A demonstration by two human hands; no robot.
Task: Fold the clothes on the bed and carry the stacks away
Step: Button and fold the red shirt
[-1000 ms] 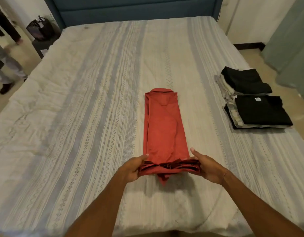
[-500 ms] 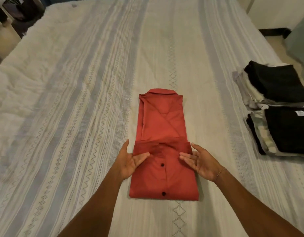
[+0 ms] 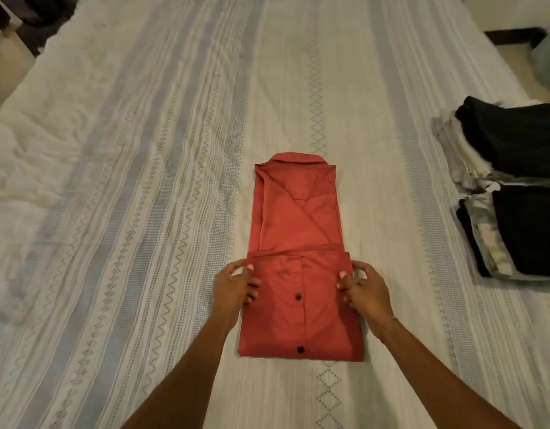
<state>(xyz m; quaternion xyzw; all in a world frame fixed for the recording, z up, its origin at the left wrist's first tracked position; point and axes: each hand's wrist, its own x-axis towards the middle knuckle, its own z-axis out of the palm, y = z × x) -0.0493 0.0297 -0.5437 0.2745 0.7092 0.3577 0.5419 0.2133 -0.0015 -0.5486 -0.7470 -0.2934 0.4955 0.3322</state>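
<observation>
Currently mid-fold: red buttoned cotton shirt (image 3: 298,258) lies centre of the striped white bedspread (image 3: 143,181), hem third turned up. Left hand (image 3: 235,289) and right hand (image 3: 363,291) pinch its side edges, fingers curled. Next, probably: fold again toward the collar, squarely.

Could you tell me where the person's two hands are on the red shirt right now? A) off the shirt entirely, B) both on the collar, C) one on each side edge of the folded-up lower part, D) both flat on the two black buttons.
C: the left hand and right hand each grip a side edge of the red shirt at its folded-up lower part, well below the collar.
</observation>
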